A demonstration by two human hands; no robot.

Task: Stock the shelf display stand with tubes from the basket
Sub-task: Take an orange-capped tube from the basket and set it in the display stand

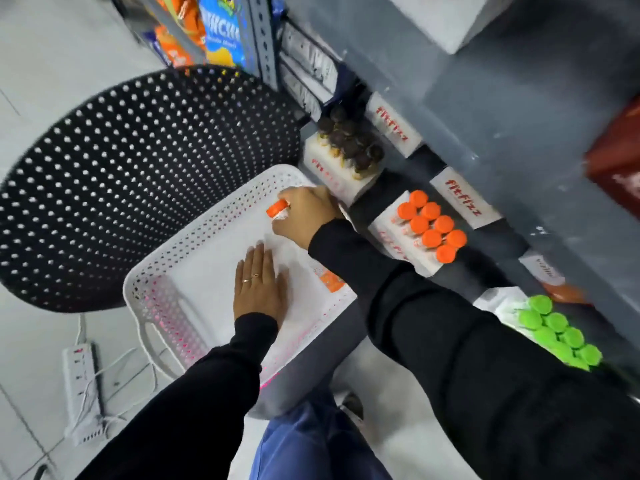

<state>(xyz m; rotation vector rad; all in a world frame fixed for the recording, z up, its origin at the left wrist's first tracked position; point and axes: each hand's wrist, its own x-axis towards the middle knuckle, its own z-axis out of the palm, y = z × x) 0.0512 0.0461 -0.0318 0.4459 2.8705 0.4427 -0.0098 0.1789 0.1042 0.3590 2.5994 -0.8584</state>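
Two hands in the white basket [162,282]: right hand [304,214] grip grasps an orange-capped tube [277,208], left hand [259,289] flat, released.

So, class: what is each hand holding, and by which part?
The right hand grips an orange-capped tube by its body, cap exposed. The left hand lies flat in the basket, holding nothing.
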